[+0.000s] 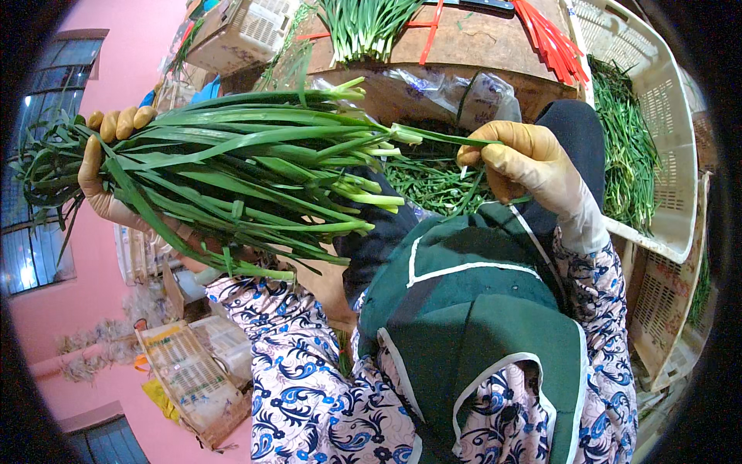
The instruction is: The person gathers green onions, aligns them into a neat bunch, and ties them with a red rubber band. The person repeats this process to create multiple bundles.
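Observation:
My left hand, in a stained rubber glove, grips a large bunch of garlic chives near the leaf tips. The pale cut stem ends point right, fanned out at uneven lengths. My right hand, gloved too, pinches the end of one long green leaf between thumb and fingers. That leaf stretches from a stem at the right side of the bunch to my right fingertips. Below, loose leaf trimmings lie in a heap in front of my lap.
Another chive bunch rests on the wooden table with red ties and a black-handled knife. A white plastic crate on the right holds more chives. Clear plastic hangs below the table edge. Another crate stands upper left.

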`<action>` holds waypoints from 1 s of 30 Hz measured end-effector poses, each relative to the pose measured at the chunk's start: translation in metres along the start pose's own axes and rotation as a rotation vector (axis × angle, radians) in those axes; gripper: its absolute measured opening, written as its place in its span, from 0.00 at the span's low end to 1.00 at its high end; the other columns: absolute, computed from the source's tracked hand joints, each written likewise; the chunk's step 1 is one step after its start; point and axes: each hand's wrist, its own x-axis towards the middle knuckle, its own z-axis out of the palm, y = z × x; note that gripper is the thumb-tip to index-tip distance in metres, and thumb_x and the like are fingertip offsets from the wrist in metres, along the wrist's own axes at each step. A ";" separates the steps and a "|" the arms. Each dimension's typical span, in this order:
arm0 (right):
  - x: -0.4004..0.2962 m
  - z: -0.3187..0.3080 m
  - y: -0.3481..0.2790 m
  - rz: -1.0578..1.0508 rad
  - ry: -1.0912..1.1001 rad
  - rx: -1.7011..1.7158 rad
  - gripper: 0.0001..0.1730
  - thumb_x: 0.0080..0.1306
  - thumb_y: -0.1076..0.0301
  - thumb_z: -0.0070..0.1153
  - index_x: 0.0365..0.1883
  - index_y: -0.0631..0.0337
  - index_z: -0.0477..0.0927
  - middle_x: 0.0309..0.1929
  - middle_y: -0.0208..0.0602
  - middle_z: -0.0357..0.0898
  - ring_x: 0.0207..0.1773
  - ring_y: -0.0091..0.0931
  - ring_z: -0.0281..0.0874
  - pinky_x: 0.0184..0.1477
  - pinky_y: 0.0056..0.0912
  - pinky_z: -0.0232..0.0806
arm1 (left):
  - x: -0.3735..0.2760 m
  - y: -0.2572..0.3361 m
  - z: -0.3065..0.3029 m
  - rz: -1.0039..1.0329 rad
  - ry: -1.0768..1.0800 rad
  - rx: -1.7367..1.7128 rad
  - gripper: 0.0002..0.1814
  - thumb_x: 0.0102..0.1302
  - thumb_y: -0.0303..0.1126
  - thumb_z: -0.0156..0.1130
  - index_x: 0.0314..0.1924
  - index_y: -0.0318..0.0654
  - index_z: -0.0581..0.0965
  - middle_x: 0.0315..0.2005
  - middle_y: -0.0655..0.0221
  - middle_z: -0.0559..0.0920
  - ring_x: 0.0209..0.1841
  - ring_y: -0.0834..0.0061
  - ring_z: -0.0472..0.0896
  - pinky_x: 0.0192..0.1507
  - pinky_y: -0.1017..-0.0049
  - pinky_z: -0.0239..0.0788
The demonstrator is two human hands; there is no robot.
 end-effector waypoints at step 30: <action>-0.016 -0.055 0.048 0.052 0.231 0.164 0.19 0.67 0.62 0.48 0.51 0.64 0.75 0.20 0.23 0.70 0.17 0.12 0.56 0.20 0.13 0.47 | -0.003 0.012 -0.041 -0.024 0.062 -0.170 0.09 0.58 0.27 0.54 0.38 0.32 0.72 0.23 0.73 0.65 0.29 0.76 0.64 0.38 0.74 0.56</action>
